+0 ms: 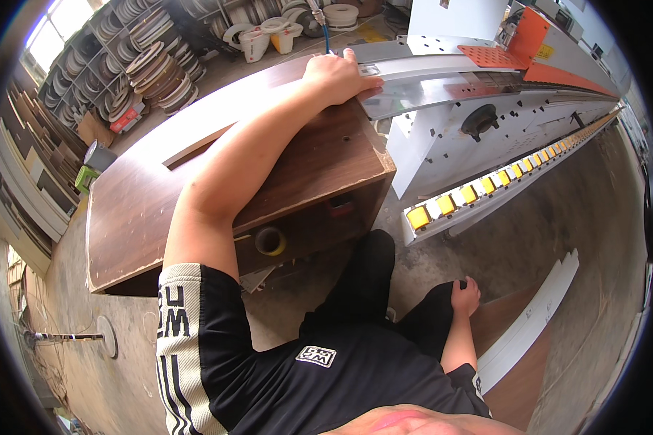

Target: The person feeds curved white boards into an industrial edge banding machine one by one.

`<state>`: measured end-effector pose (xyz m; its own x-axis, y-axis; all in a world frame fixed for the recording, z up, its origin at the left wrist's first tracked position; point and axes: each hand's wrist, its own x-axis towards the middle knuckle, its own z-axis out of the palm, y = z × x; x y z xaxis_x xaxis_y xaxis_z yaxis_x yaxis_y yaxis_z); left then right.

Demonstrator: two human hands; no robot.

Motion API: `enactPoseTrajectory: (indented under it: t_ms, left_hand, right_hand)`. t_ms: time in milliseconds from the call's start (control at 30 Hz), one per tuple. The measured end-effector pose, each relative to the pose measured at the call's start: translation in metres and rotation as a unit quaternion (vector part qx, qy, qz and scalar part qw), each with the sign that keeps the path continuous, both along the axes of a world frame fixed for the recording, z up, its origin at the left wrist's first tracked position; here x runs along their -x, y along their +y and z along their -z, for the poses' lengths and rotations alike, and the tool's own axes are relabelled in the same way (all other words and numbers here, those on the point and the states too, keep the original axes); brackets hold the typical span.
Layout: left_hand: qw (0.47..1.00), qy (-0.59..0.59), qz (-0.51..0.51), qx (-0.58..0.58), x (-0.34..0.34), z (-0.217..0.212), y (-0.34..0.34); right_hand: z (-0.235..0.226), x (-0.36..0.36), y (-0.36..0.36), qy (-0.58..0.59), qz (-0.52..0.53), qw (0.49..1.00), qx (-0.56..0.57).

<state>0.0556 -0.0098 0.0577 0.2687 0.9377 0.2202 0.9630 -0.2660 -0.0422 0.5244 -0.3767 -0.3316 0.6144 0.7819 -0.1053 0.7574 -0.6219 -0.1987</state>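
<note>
the left hand point(337, 76) lies spread flat on the far end of the dark wood panel point(196, 174), pressing it up to the grey machine point(479, 94) just beyond, feeding seemingly barely begun, while the right hand point(466, 296) rests curled at the thigh.

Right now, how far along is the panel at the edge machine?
Done: the brown panel lies flat on the stand, its far end up against the machine's infeed. In hand: the left hand presses on that far end at the metal guide; the right hand rests closed by the thigh, holding nothing visible. Left: the whole panel is still short of the yellow rollers.
</note>
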Motion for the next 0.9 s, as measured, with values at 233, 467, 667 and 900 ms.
enactPoseTrajectory:
  t_ms: [233, 467, 667, 900]
  left_hand:
    - [1.000, 0.010, -0.013, 0.018, -0.0006, -0.0032, -0.0008]
    - [0.999, 0.011, -0.021, 0.029, -0.0034, -0.0072, -0.0037]
    - [0.999, 0.016, -0.019, 0.045, -0.0032, -0.0078, -0.0026]
    - [0.999, 0.025, -0.018, 0.033, -0.0006, -0.0068, -0.0017]
  right_hand:
    - [0.0003, -0.0001, 0.0024, 0.016, 0.005, 1.000, 0.010]
    - [0.0052, -0.0051, 0.0008, 0.016, 0.013, 1.000, 0.022]
    - [0.0000, -0.0027, 0.0023, 0.027, 0.015, 0.999, 0.038]
    - [0.0017, -0.0040, 0.0016, 0.041, 0.016, 0.999, 0.019]
